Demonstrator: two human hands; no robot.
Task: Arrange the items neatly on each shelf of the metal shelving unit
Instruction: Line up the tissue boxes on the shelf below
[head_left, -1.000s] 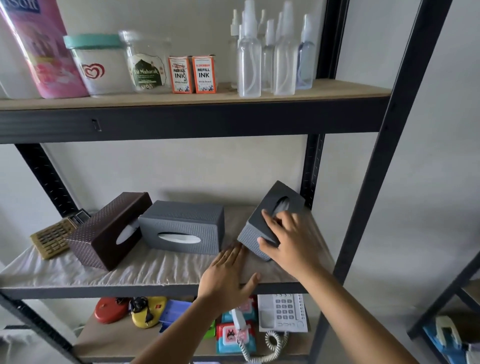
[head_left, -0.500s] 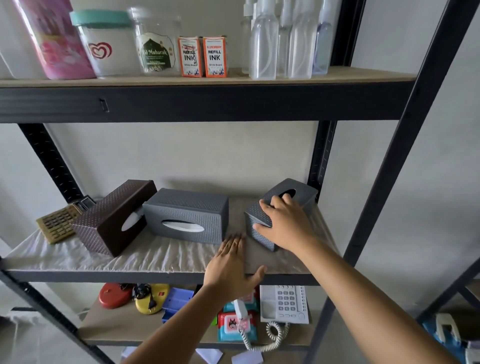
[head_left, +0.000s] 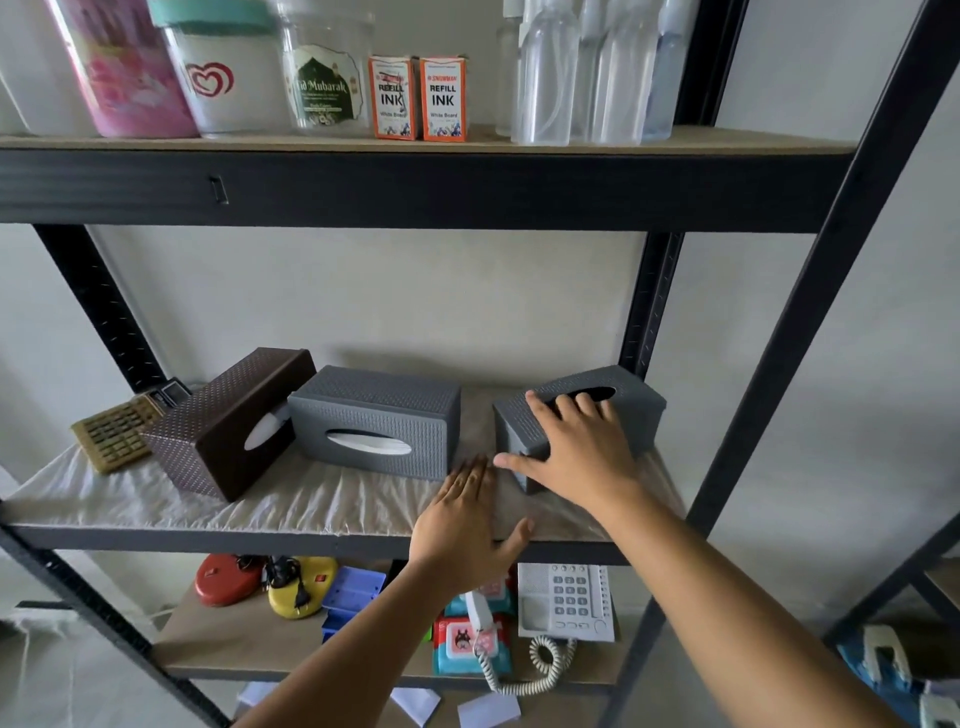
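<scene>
Head view shows the right hand (head_left: 576, 457) spread over the right grey tissue box (head_left: 613, 410), fingers (head_left: 550, 415) gripping its top. Left hand (head_left: 462, 525) rests flat, fingers straight, on the shelf liner (head_left: 260, 499). Next, I judge, squaring this box beside the middle grey box (head_left: 379, 421).

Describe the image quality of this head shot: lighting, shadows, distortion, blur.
Head view: soft, even daylight without harsh glare; a faint shadow lies on the wall behind the tissue boxes. Wide-angle distortion bows the black uprights and shelf beam near the edges. The ink boxes read sharply, as do the right hand and grey tissue box; the top-left containers look slightly soft.
</scene>
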